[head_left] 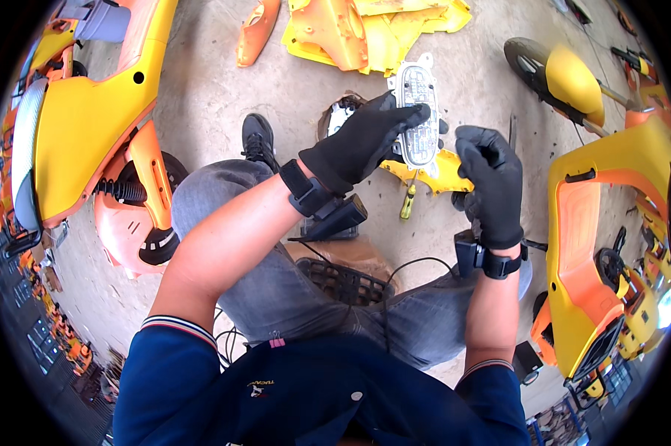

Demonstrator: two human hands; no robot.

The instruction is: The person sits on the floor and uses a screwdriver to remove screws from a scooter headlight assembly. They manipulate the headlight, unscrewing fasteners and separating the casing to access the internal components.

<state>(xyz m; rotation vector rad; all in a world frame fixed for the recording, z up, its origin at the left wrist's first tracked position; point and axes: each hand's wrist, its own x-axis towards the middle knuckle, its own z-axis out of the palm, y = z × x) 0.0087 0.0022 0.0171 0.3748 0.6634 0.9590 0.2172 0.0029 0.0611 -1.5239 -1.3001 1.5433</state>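
Observation:
An oval lamp unit [420,115] with a clear, ribbed lens and pale mounting tabs is held up in front of me. My left hand [365,137], in a black glove, grips its left side with the thumb across the lens. Just to the right of the lamp, my gloved right hand [490,175] is raised with curled fingers; whatever they may hold is hidden. Below the lamp lies a screwdriver [407,202] with a yellow-green handle. A yellow plastic panel [448,169] shows behind the lamp and between my hands.
Yellow and orange body panels [343,37] are piled on the floor ahead. A yellow scooter [101,111] stands at left, another scooter body [573,215] at right. A front wheel [532,70] is at the upper right. Cardboard [350,256] and cables lie between my legs.

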